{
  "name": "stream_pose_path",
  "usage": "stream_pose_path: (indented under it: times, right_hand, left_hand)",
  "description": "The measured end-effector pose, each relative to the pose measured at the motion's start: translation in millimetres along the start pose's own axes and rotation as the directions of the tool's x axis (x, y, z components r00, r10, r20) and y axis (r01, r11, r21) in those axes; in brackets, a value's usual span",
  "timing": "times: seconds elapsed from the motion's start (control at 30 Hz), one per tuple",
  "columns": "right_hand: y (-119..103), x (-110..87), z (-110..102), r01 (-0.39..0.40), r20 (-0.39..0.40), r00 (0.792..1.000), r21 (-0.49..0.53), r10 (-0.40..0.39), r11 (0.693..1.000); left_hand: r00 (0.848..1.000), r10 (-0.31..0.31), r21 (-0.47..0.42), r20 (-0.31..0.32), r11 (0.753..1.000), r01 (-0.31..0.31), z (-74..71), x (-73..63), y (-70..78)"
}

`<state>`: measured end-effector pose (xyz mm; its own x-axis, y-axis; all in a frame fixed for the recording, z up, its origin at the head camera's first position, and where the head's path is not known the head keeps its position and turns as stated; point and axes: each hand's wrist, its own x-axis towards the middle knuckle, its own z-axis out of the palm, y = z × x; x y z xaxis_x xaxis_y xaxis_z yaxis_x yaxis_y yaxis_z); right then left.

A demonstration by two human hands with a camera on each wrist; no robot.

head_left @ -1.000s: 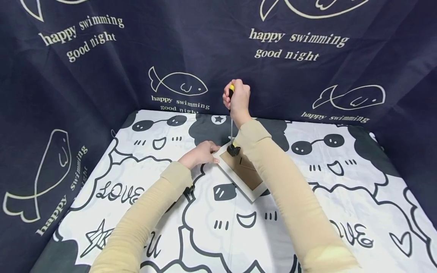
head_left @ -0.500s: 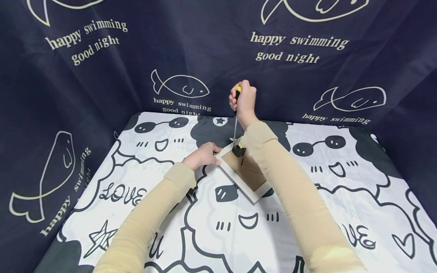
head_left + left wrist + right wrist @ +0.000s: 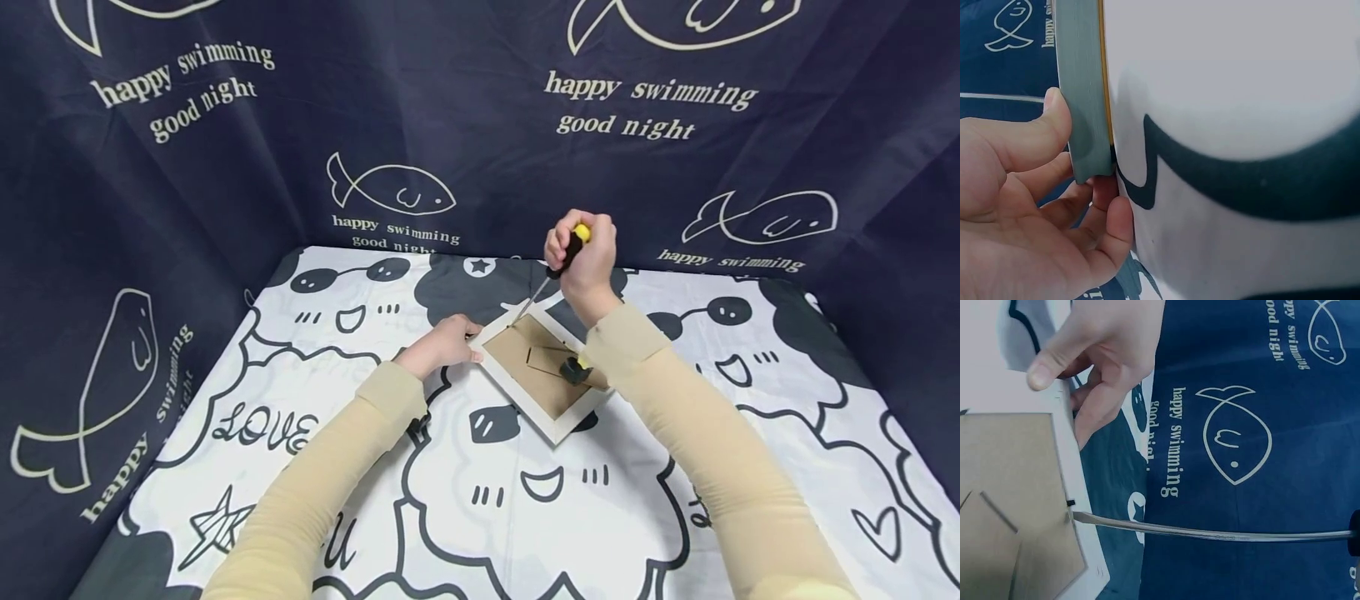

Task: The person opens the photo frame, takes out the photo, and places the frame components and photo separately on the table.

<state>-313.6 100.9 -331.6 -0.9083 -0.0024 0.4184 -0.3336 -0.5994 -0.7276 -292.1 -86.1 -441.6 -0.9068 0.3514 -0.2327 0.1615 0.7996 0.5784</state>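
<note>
fingers of the right hand (image 3: 591,265) gripped a screwdriver (image 3: 1222,535), newly tilted from near-upright, its tip beside a tab (image 3: 1071,502), suggesting prying; the left hand (image 3: 447,342) pinched the frame (image 3: 517,391).

Between my sleeves (image 3: 322,475) the surface (image 3: 615,525) leaves a free path to the frame's (image 3: 516,387) near corner; my left hand (image 3: 442,343) blocks its left corner, my right hand (image 3: 592,262) and screwdriver (image 3: 573,248) its far side.
</note>
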Motion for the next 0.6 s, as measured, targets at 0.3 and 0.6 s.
stream_pose_path:
  times: [0.3,0.6]
  right_hand:
    - [-40.9,-21.6,-7.2,0.060,0.079,0.995,0.062,-0.065,0.996]
    - [-78.8,-43.4,-8.9,0.130,0.241,0.964,-0.053,-0.114,0.990]
  left_hand:
    - [1.000,-0.005,-0.004,0.005,1.000,0.005,0.7,-2.2,2.6]
    - [0.999,-0.005,0.005,-0.039,1.000,0.005,2.2,-6.8,4.7]
